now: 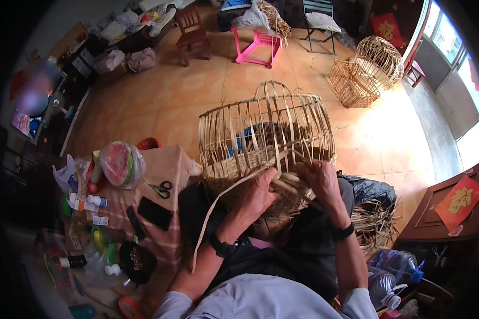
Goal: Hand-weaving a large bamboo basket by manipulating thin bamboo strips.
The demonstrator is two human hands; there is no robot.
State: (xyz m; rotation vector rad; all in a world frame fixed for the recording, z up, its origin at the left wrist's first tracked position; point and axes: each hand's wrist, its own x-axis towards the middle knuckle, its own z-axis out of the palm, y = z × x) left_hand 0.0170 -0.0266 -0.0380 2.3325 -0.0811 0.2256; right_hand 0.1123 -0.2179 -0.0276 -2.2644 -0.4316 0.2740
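Observation:
A half-woven straw basket rests across my lap, with tall bare stakes and an arched handle on its far side. My left hand is closed at its near edge, fingers bent round the thick braided straw. A long pale straw strip runs from beside those fingers down across my left forearm. My right hand grips the same edge a little to the right, its fingertips partly hidden among loose strips. Through the stakes, something blue and some dry straw show.
On the cloth-covered table at my left lie scissors, a phone and a bagged melon. Straw bundles and water bottles are at my right. Ahead stand a pink stool and wicker baskets.

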